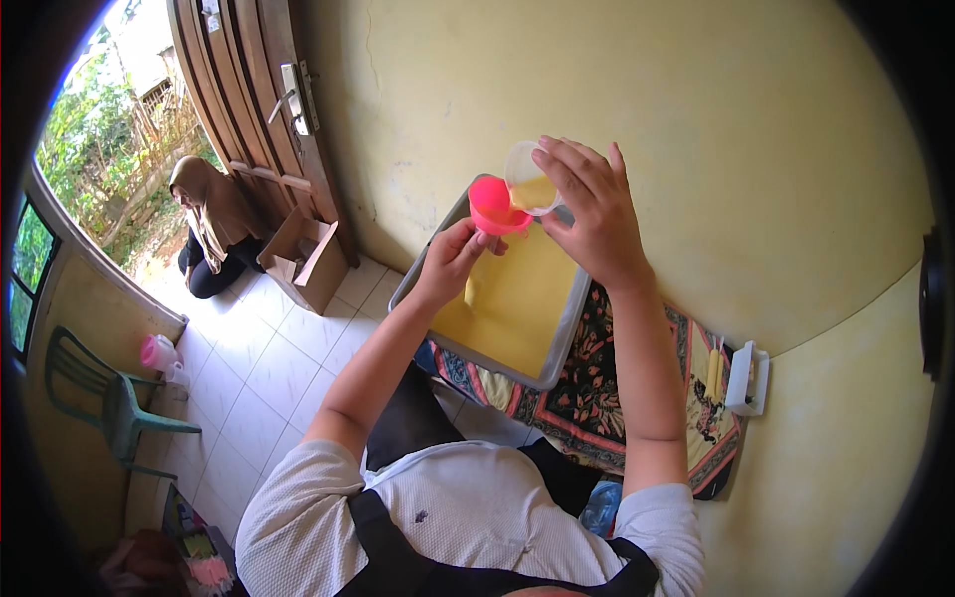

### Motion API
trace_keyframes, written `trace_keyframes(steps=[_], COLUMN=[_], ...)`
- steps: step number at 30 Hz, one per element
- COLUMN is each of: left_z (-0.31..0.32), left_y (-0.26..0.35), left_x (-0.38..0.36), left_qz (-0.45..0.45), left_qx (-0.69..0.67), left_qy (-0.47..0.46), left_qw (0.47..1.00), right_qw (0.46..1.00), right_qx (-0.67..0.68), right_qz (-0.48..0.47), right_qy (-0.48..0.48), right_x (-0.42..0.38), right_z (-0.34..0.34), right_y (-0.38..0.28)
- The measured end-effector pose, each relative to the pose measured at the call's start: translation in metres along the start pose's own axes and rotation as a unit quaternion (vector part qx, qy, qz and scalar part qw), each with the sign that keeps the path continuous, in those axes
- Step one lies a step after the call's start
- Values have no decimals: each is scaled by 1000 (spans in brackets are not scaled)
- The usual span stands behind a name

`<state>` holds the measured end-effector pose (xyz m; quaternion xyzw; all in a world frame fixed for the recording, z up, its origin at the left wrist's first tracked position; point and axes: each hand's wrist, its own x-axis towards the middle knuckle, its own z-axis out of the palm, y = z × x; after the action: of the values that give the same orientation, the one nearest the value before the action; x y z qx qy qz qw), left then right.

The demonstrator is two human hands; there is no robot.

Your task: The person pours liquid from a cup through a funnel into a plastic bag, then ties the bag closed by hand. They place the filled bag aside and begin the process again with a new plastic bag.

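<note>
My left hand is closed around the lower part of a bright pink funnel, whose wide mouth faces up. In my right hand is a clear plastic cup, tipped toward the funnel with its rim right at the funnel's edge. Yellow contents lie along the cup's lower side. Both hands are held over a large grey tub. Yellow material covers the inside of the tub, and a small pale spot shows in it below my left hand.
The tub rests on a patterned cloth. Yellow-handled tools and a white holder are at its right end. A person sits by the open door, beside a cardboard box. A green chair stands left.
</note>
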<state>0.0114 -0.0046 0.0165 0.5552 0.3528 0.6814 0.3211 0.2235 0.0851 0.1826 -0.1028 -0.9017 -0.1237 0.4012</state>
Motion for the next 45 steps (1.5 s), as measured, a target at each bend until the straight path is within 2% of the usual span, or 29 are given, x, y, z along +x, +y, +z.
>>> trace_keyframes(steps=[25, 34, 45], left_z=[6, 9, 11], left_y=[4, -1, -2], left_x=[14, 13, 11], left_qz=[-4, -13, -21], left_qx=[-45, -59, -53], left_qy=[-9, -13, -14], left_qw=[999, 998, 998], right_qw=[999, 981, 980], right_qx=[-45, -122, -148], right_qz=[-26, -146, -136], right_qy=[-9, -23, 11], right_x=[7, 13, 0], right_z=[-13, -19, -17], right_y=[1, 1, 1])
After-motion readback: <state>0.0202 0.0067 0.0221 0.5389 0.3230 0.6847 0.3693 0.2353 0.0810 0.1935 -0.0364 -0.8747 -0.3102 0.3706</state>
